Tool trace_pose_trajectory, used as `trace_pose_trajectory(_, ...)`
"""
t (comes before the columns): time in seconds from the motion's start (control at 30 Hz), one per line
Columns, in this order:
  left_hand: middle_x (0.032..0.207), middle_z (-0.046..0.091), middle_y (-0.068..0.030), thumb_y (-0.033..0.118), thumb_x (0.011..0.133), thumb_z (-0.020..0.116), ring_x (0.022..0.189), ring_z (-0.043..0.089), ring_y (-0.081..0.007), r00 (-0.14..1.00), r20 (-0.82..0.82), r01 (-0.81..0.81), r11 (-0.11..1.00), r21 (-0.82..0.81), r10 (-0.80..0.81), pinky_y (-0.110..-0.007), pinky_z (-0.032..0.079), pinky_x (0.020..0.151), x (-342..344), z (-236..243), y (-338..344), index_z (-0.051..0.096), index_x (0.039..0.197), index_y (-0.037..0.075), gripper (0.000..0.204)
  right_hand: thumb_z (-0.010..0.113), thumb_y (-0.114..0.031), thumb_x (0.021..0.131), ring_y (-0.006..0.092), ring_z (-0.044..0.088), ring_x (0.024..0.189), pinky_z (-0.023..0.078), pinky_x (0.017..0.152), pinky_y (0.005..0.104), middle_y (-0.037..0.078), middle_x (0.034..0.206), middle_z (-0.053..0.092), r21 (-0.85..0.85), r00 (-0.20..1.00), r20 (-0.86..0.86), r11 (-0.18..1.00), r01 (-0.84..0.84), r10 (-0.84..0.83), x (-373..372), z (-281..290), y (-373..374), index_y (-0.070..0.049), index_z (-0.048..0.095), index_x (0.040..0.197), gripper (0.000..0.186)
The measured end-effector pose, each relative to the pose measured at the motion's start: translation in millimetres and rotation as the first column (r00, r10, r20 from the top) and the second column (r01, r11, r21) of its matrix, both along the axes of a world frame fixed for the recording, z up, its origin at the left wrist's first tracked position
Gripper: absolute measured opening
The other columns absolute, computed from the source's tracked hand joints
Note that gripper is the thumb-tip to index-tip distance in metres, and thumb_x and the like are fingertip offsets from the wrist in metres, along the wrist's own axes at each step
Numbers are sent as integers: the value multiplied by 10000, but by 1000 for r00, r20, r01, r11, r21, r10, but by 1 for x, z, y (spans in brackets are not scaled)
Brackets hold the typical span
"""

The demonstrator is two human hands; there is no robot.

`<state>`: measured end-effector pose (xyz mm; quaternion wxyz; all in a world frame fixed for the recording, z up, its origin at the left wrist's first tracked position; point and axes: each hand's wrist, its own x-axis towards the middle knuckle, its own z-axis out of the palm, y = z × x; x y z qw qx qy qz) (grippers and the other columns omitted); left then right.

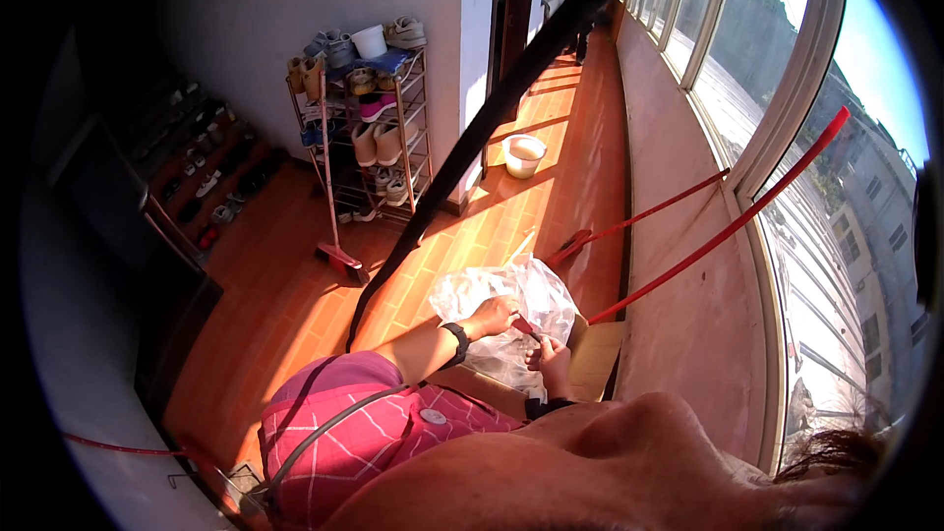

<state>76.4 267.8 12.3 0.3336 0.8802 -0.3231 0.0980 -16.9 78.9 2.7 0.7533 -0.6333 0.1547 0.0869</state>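
**Two hands at a clear plastic bag on a sunlit balcony**

On the orange tiled floor [295, 295] of the head view, a metal shoe rack [369, 118] stands against the white wall, full of shoes, with a white pot on top. A red broom [334, 236] leans beside it, and a white bucket [523, 154] stands further back in the sun. Two long red poles [728, 226] cross the low wall under the windows. A thick dark strap [472, 138] runs slantwise through the middle of the picture and covers part of the floor.

The person's own face fills the lower edge and hides the forearms near the body. The left side of the picture is in deep shadow, and the shelves there are hard to make out.

The clear plastic bag [501, 310] is crumpled and shiny, lying on a brown cardboard box [595, 359] in front of the person. The left hand [492, 317], with a dark band on the wrist, rests on the bag with fingers curled into the plastic. The right hand [549, 354] is just beside it, fingers bent together around a small dark red thing [524, 326]; what this thing is cannot be told.
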Motion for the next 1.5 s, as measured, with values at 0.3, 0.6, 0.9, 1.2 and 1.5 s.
trace_pose_trajectory(0.3,862,588,-148,148,755,644,813,607,-368,974,-36,-221,973,66,224,-445,503,706,13,-26,40,617,780,51,103,458,-267,983,178,566,445,453,371,290,104,635,591,-56,981,-149,991,118,-125,-24,-15,-49,-3,535,1056,285)
trace_pose_trajectory(0.6,852,568,-139,123,771,614,803,600,-362,997,41,-72,996,53,70,-442,497,691,9,-13,27,590,756,49,80,446,-239,991,189,605,482,502,419,300,124,681,641,-40,996,-82,998,-50,46,-2,-14,-4,4,571,1033,276)
trace_pose_trajectory(0.9,908,592,-144,126,743,632,848,615,-357,994,-103,74,960,271,-47,-438,503,695,-1,-21,42,624,842,69,115,456,-224,973,164,569,472,455,405,278,109,667,620,-36,999,-18,999,-27,27,-6,15,-7,-4,558,995,244)
trace_pose_trajectory(1.2,818,559,-123,120,777,648,784,592,-344,981,72,-182,983,22,180,-415,501,683,12,3,50,598,720,43,109,468,-195,967,175,557,464,418,388,295,117,650,602,-280,946,-314,944,-176,83,-39,-41,-36,21,586,1065,265)
trace_pose_trajectory(1.5,865,571,-121,127,759,648,813,606,-347,994,-22,112,993,24,-111,-419,508,700,-22,-1,23,605,802,58,92,497,-197,960,139,545,465,421,389,275,84,627,593,-246,991,-78,961,-126,110,-17,10,-4,1,562,1168,295)
